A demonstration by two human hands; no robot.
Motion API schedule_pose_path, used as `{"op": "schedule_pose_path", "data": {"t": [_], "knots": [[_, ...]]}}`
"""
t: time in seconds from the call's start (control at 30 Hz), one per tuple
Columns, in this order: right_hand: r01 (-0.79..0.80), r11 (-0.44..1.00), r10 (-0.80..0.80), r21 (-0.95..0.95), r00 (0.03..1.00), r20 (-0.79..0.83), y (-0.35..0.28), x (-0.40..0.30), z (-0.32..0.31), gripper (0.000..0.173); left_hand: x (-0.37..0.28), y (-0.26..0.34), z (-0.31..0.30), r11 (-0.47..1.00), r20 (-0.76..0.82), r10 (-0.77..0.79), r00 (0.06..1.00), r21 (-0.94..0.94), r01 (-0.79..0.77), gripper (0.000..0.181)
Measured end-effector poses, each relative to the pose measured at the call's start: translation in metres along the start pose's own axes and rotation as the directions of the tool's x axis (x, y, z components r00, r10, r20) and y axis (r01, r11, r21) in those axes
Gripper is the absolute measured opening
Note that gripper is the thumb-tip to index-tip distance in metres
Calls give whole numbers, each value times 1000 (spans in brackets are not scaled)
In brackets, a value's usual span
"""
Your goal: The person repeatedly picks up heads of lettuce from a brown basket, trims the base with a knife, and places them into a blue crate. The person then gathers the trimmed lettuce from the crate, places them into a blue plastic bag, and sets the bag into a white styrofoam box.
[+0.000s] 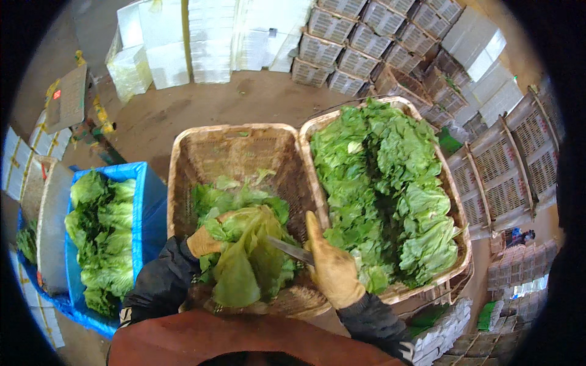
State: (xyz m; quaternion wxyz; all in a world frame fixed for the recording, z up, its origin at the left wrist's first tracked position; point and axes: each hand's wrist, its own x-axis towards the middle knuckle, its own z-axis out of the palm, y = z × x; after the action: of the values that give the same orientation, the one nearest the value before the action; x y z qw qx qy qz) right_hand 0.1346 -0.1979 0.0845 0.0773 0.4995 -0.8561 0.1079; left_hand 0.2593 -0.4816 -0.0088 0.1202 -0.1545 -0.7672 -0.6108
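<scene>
My left hand (203, 241), in a tan work glove, grips a head of leafy lettuce (249, 261) over a plastic crate (208, 153). Several of its yellowish-green outer leaves hang down towards me, and the fingers are partly hidden behind the leaves. A knife (293, 250) is in my gloved right hand (336, 272). Its blade points left and its tip meets the lettuce leaves; whether it cuts into them I cannot tell. Beneath the held head, loose green leaves (274, 203) lie in the crate.
A second crate (464, 238), full of lettuce heads (407, 151), adjoins on the right. On the left stands a blue-lined container (139, 201) with more lettuce (114, 228). Stacked crates (355, 59) and white boxes (167, 59) stand at the back. More crates (496, 178) lean at the right.
</scene>
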Motion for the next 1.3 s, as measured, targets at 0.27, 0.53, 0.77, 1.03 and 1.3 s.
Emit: {"op": "schedule_pose_path", "data": {"t": [0.27, 0.53, 0.77, 1.03, 1.3], "knots": [[247, 969, -232, -15, 928, 290, -36, -1, 5, 85, -89, 97, 46, 755, 24, -509, 860, -467, 460, 77], [-89, 890, -114, 448, 906, 407, -84, 14, -30, 61, -96, 74, 35, 877, -127, -115, 985, 453, 161, 62], [-170, 924, 167, 344, 985, 38, -3, 1, 21, 44, -113, 83, 27, 707, -304, -539, 786, -670, 226, 62], [-428, -380, -430, 820, 867, 253, -31, -69, 169, 50, -37, 100, -32, 873, -303, -488, 819, -173, 456, 79], [-617, 80, 99, 783, 787, 609, -47, -54, 76, 60, -82, 62, 40, 820, -82, -443, 893, -440, 367, 88]]}}
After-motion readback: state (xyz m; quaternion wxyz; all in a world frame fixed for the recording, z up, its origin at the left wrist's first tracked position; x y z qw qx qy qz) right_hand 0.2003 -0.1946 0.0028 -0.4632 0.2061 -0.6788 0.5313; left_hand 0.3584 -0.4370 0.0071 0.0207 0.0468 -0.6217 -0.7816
